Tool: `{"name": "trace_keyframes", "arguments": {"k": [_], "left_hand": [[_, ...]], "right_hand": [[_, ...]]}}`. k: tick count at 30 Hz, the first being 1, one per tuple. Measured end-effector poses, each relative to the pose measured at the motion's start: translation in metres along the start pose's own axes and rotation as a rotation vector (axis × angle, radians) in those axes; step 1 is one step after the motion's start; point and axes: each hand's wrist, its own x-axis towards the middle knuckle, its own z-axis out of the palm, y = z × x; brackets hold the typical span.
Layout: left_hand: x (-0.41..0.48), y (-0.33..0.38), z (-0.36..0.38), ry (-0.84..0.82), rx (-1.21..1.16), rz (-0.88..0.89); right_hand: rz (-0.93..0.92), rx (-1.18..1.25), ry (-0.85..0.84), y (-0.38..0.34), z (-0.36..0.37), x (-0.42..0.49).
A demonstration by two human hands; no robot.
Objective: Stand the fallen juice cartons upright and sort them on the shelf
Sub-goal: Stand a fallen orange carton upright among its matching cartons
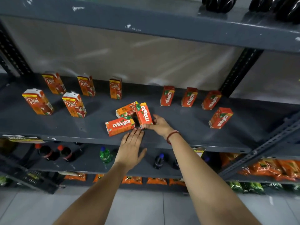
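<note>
On the grey shelf (186, 133), my right hand (158, 123) grips an orange Maaza carton (144, 115) by its lower end, holding it almost upright. Next to it a second Maaza carton (119, 126) lies on its side near the front edge. Behind that lies a fallen Real carton (125, 109). My left hand (130, 148) hovers flat, fingers apart, at the shelf's front edge, its fingertips just short of the lying Maaza carton. Several Real cartons (73, 104) stand upright at the left. Several Maaza cartons (220, 117) stand at the right.
A dark upright post (238, 72) rises at the back right of the shelf. The shelf above carries dark bottles (219, 4). The shelf below holds soda bottles (104, 154), and orange snack packets (267, 169) lie lower down. Bare shelf stretches between the fallen cartons and the right-hand Maaza group.
</note>
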Motion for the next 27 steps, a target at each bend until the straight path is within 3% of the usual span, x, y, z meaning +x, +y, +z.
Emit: {"name": "trace_keyframes", "arguments": {"k": [5, 20, 27], "left_hand": [[0.0, -0.001, 0.0, -0.003, -0.014, 0.003], [0.0, 0.0, -0.005, -0.054, 0.03, -0.014], [0.0, 0.0, -0.006, -0.075, 0.046, -0.022]], "right_hand": [[-0.027, 0.073, -0.027, 0.004, -0.001, -0.004], [-0.153, 0.429, 0.126, 0.013, 0.005, -0.051], [-0.175, 0.451, 0.158, 0.017, -0.003, -0.056]]}}
